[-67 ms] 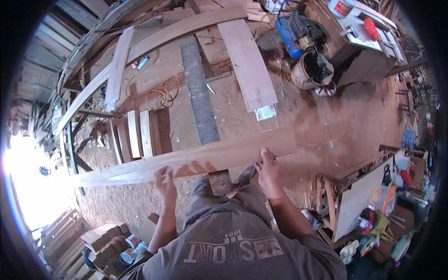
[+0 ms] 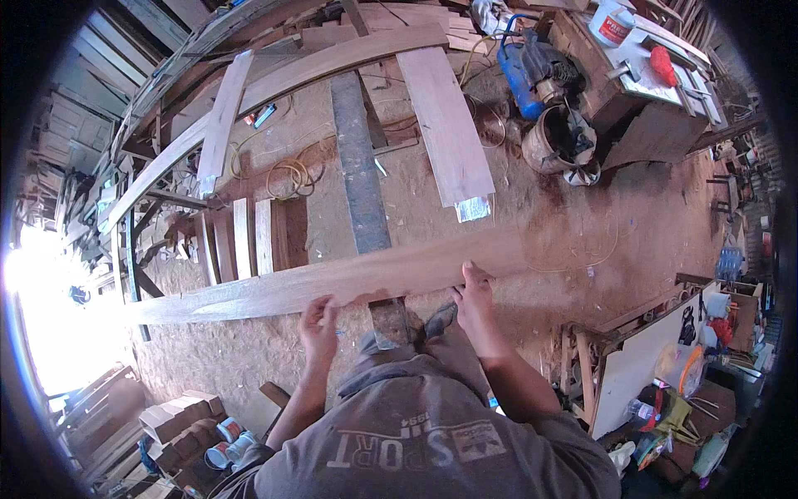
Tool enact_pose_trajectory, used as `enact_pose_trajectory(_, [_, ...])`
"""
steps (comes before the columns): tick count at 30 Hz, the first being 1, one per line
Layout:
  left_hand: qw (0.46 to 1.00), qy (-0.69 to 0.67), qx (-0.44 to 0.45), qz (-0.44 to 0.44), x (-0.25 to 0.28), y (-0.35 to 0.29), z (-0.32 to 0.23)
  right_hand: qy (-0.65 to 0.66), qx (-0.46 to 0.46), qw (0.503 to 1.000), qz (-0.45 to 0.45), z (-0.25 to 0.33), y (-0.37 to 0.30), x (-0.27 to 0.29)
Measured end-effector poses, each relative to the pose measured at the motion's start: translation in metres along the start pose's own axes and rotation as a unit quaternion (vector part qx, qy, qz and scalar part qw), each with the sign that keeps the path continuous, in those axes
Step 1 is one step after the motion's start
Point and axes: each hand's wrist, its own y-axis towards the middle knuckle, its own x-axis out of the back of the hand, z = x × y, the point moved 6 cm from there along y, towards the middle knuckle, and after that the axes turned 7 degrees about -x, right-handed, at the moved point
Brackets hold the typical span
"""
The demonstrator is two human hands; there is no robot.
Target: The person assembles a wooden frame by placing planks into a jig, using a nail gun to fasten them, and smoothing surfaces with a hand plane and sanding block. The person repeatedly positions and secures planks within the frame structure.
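A long wooden plank (image 2: pixel 399 268) lies crosswise in front of me, over a dark, worn beam (image 2: pixel 356 158) that reappears on its near side. My right hand (image 2: pixel 475 293) grips the plank's near edge toward the right end, thumb on the top face and fingers partly hidden. At the same edge, further left, is my left hand (image 2: pixel 318 323). Its fingers are loosely bent and apart, with the tips close to or touching the wood. Beyond, a wide pale board (image 2: pixel 446 125) and a narrower board (image 2: pixel 223 125) run from a long curved plank (image 2: pixel 332 62).
A blue air compressor (image 2: pixel 522 79) and a dirty bucket (image 2: pixel 555 141) stand at the far right, beside a workbench (image 2: pixel 644 79) holding a hammer and a white tub. A yellow hose (image 2: pixel 289 179) coils on the dirt floor. Cluttered shelving (image 2: pixel 636 353) stands near right; cans (image 2: pixel 229 441) near left.
My left hand has shifted right along the plank's near edge. My right hand stays on the plank. The view has tilted slightly.
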Motion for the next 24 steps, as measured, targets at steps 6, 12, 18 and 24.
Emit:
enact_pose_trajectory(6, [0.956,-0.166,0.082,0.228,-0.116,-0.034,0.008,-0.223,-0.052,0.972,-0.046,0.03,-0.009,0.004])
enact_pose_trajectory(12, [0.91,-0.073,0.156,0.377,-0.179,-0.055,-0.018,-0.488,0.029,0.868,0.09,0.156,-0.037,-0.016])
enact_pose_trajectory(18, [0.862,-0.307,0.36,0.183,-0.255,-0.063,0.033,-0.612,0.265,0.743,0.059,0.275,0.134,-0.077])
enact_pose_trajectory(24, [0.774,-0.458,0.292,-0.325,-0.305,-0.031,-0.011,-0.453,0.012,0.847,0.278,0.237,0.214,-0.118])
